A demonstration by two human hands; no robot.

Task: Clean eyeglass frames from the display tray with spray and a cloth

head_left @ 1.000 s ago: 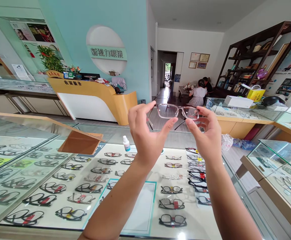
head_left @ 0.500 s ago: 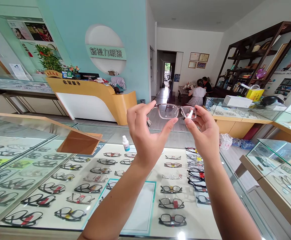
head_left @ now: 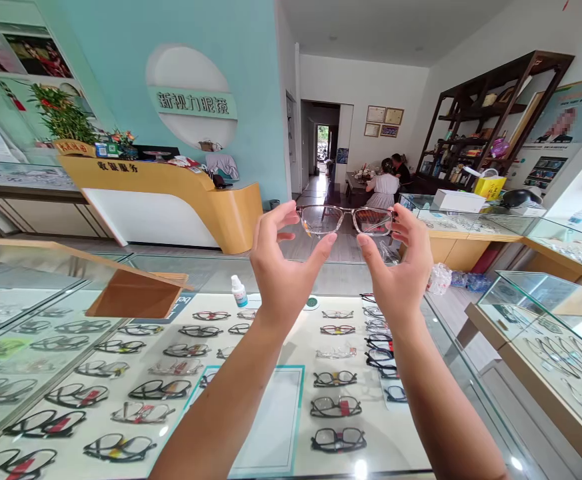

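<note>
Glass display counter with rows of frames

The glass counter (head_left: 451, 347) fills the lower half of the frame; a small white dropper bottle (head_left: 239, 291) stands at centre, and a teal-edged white mat (head_left: 275, 427) lies at lower centre. Eyeglass frames (head_left: 335, 405) sit in rows beneath the glass.

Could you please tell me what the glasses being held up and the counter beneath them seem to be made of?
The glasses, held by the left hand and right hand, look like clear, glossy plastic: the room shows through frame and lenses, though a tinted acetate cannot be ruled out. The counter has a glass top: it mirrors the ceiling lights, and the rows of frames inside show through it.
</note>
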